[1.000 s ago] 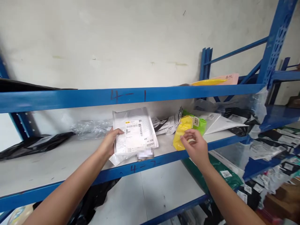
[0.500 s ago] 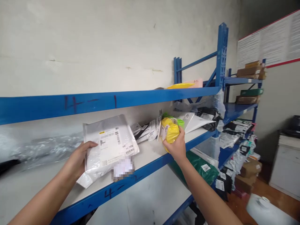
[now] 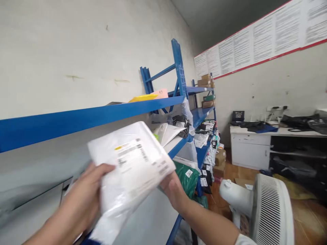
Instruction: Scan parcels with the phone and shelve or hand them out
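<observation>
Left hand point(image 3: 88, 190) clamped on white package point(image 3: 130, 173), thumb atop. Right hand point(image 3: 175, 190): fingers hidden behind package, cannot tell state.

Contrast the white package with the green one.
The white package is held up in the left hand; the green package rests on the blue shelving.
The white package shows a large label with a yellow mark; the green package shows a small white label.
Both carry labels with dark print.
</observation>
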A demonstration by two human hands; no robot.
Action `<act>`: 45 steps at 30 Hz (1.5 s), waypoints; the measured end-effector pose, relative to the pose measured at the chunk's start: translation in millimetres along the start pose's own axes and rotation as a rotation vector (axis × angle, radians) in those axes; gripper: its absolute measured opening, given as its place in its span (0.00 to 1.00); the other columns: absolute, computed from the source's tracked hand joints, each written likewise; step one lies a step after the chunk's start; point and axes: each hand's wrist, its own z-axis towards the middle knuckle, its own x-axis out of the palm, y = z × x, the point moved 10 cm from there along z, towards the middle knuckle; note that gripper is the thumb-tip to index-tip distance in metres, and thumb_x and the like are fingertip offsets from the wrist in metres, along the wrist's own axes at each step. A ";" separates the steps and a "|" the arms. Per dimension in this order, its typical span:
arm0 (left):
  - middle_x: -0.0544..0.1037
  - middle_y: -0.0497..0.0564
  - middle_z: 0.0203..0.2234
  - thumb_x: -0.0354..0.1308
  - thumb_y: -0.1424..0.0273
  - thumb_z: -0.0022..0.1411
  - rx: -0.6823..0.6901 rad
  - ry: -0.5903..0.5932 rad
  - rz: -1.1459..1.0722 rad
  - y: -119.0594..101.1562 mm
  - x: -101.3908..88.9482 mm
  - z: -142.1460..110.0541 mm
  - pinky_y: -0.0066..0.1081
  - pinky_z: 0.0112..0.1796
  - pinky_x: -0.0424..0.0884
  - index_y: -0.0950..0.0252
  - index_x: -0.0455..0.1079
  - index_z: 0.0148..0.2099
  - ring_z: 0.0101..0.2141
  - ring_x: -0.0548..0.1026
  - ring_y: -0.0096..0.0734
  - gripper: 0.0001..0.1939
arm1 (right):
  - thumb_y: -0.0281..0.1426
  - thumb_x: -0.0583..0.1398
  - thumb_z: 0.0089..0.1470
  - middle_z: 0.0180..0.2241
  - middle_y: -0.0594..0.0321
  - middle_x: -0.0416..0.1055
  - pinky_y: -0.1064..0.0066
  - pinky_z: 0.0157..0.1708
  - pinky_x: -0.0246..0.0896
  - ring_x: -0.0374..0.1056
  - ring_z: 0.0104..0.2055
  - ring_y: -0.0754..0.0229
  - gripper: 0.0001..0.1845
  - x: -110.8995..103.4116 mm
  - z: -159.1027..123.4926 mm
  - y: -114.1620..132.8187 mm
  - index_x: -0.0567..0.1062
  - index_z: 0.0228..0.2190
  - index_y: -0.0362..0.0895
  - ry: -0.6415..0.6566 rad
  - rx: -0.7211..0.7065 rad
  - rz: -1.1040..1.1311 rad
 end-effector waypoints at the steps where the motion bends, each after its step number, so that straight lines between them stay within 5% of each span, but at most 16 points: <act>1: 0.81 0.53 0.40 0.60 0.79 0.47 0.010 0.050 0.011 6.3 38.4 2.0 0.48 0.38 0.79 0.56 0.70 0.50 0.43 0.78 0.53 0.26 | 0.57 0.62 0.46 0.54 0.49 0.66 0.54 0.49 0.66 0.63 0.55 0.44 0.42 -20.0 0.7 0.5 0.62 0.55 0.46 -0.119 0.034 0.113; 4: 0.79 0.56 0.41 0.61 0.76 0.51 0.025 0.284 0.166 29.3 150.9 20.9 0.55 0.49 0.70 0.62 0.73 0.43 0.51 0.73 0.58 0.15 | 0.41 0.65 0.47 0.52 0.53 0.70 0.54 0.52 0.66 0.67 0.54 0.47 0.34 -115.6 6.3 31.1 0.64 0.54 0.45 -0.593 -0.069 0.193; 7: 0.75 0.62 0.45 0.62 0.78 0.50 0.306 0.371 0.374 28.5 236.4 59.5 0.55 0.61 0.49 0.68 0.73 0.29 0.60 0.59 0.63 0.02 | 0.32 0.65 0.46 0.51 0.58 0.71 0.56 0.53 0.66 0.70 0.51 0.53 0.33 -205.7 6.9 106.9 0.64 0.54 0.47 -0.937 -0.442 0.007; 9: 0.69 0.63 0.54 0.60 0.85 0.47 0.533 0.350 0.487 26.9 282.2 87.4 0.53 0.63 0.34 0.68 0.72 0.30 0.65 0.48 0.61 0.09 | 0.31 0.64 0.46 0.51 0.59 0.71 0.56 0.54 0.66 0.71 0.50 0.54 0.31 -242.6 7.6 153.1 0.65 0.52 0.46 -1.043 -0.679 -0.121; 11: 0.64 0.65 0.58 0.58 0.87 0.47 0.612 0.290 0.583 39.8 317.7 120.4 0.56 0.61 0.25 0.68 0.71 0.32 0.67 0.37 0.60 0.12 | 0.30 0.65 0.45 0.50 0.58 0.71 0.56 0.54 0.65 0.70 0.51 0.54 0.29 -265.4 10.6 185.9 0.65 0.50 0.44 -1.096 -0.847 -0.232; 14: 0.61 0.66 0.61 0.55 0.86 0.51 0.626 0.221 0.548 67.1 353.7 166.2 0.61 0.59 0.26 0.69 0.71 0.34 0.67 0.26 0.56 0.11 | 0.29 0.66 0.44 0.48 0.58 0.72 0.57 0.54 0.65 0.70 0.51 0.54 0.28 -289.3 23.9 213.1 0.66 0.47 0.43 -1.121 -0.936 -0.363; 17: 0.62 0.68 0.60 0.49 0.85 0.56 0.566 0.095 0.637 98.2 368.9 200.9 0.66 0.58 0.38 0.70 0.73 0.40 0.67 0.28 0.57 0.15 | 0.27 0.67 0.39 0.41 0.61 0.75 0.57 0.50 0.69 0.73 0.45 0.54 0.26 -314.6 49.3 222.3 0.69 0.44 0.42 -1.093 -0.866 -0.428; 21: 0.65 0.72 0.57 0.37 0.84 0.62 0.481 -0.112 1.307 125.8 380.1 219.6 0.68 0.51 0.57 0.72 0.70 0.53 0.64 0.51 0.64 0.25 | 0.26 0.69 0.35 0.34 0.65 0.76 0.62 0.43 0.71 0.73 0.38 0.56 0.24 -332.1 84.8 220.9 0.73 0.39 0.41 -0.999 -0.774 -0.538; 24: 0.65 0.71 0.57 0.36 0.81 0.65 0.708 -0.094 1.544 124.9 404.3 207.8 0.61 0.57 0.55 0.73 0.64 0.61 0.61 0.59 0.56 0.26 | 0.26 0.69 0.35 0.34 0.66 0.76 0.65 0.41 0.70 0.73 0.36 0.58 0.24 -326.4 101.2 216.8 0.74 0.39 0.42 -0.938 -0.789 -0.622; 27: 0.67 0.62 0.57 0.39 0.76 0.67 1.037 0.129 1.528 135.1 434.7 181.6 0.49 0.63 0.48 0.68 0.57 0.66 0.60 0.60 0.45 0.27 | 0.29 0.69 0.37 0.34 0.66 0.76 0.65 0.40 0.69 0.72 0.35 0.59 0.22 -315.6 110.0 218.9 0.74 0.38 0.42 -0.922 -0.825 -0.789; 32: 0.61 0.55 0.63 0.46 0.69 0.66 1.064 0.341 1.443 168.3 449.2 173.6 0.53 0.64 0.37 0.57 0.63 0.63 0.64 0.53 0.50 0.24 | 0.31 0.69 0.38 0.34 0.65 0.75 0.63 0.39 0.69 0.71 0.36 0.57 0.21 -325.7 115.7 235.5 0.74 0.37 0.42 -0.962 -0.851 -0.924; 38: 0.60 0.59 0.64 0.47 0.72 0.64 1.108 0.354 1.394 171.9 457.6 177.9 0.49 0.65 0.35 0.68 0.69 0.58 0.66 0.45 0.51 0.22 | 0.30 0.69 0.38 0.36 0.61 0.76 0.65 0.39 0.69 0.72 0.36 0.57 0.20 -341.6 116.3 246.7 0.75 0.37 0.43 -0.934 -0.867 -0.908; 45: 0.68 0.61 0.57 0.44 0.73 0.66 1.206 0.342 1.305 157.3 457.4 169.6 0.52 0.63 0.45 0.68 0.71 0.54 0.62 0.57 0.51 0.20 | 0.30 0.68 0.39 0.32 0.64 0.75 0.70 0.34 0.69 0.72 0.33 0.61 0.20 -367.2 126.3 231.1 0.74 0.37 0.42 -0.878 -0.773 -0.634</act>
